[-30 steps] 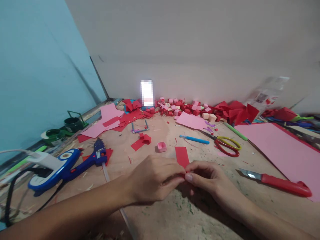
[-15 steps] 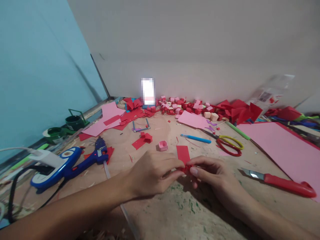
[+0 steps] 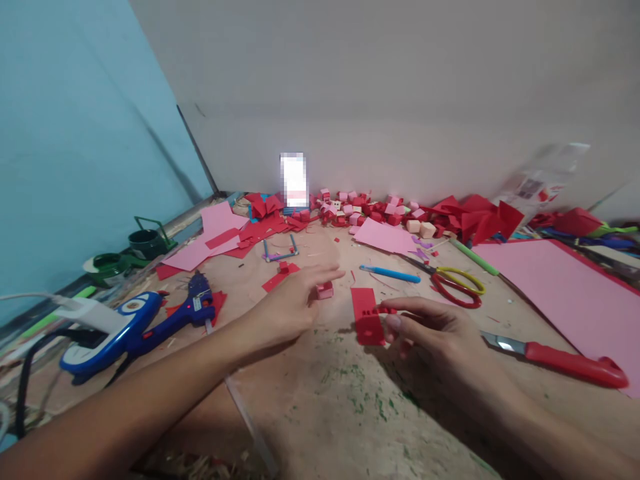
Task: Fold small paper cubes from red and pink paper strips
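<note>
While the right hand pinches a red strip just above the middle of the tabletop, the left hand stretches forward empty, fingers spread flat, tips at a pink box. What the box holds cannot be told. Green pots stand at the left edge.

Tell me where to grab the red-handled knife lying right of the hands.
Take the knife by its red handle, coming from above at the right end: it lies flat, and the bare blade points left toward the right hand holding the red paper.
</note>
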Available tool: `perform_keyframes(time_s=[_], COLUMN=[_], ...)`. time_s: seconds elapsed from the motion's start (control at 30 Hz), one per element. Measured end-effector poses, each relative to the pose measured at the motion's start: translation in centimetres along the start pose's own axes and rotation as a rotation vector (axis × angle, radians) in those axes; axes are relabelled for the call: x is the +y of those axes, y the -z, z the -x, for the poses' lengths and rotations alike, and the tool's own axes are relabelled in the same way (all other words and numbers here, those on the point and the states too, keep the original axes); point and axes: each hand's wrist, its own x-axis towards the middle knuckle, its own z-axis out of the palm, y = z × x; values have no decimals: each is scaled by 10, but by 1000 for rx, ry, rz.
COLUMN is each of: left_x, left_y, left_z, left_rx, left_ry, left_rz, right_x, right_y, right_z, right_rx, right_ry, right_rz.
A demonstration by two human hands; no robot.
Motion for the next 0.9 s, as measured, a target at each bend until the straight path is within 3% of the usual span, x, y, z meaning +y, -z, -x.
perform_keyframes(time_s=[0.27,0.47,0.57,0.7,0.9], left_x=[0,13,19,22,18], left_y=[-6,-22,-27,-22,-10], left_z=[0,13,18,14,8], left_rx=[-62,-172,-191,-168,-23], left_ry=[-17,-201,-217,-161,-33], left_rz=[-84,-8,30,118,132], right_x=[-10,-9,-9,-9,-5], right_y=[-2,0,1,1,3], right_z=[3,3,3,2,-3], right_rx=[45,58,50,59,41], right_ry=[17,76,106,131,107], right_rz=[-16,50,86,106,102])
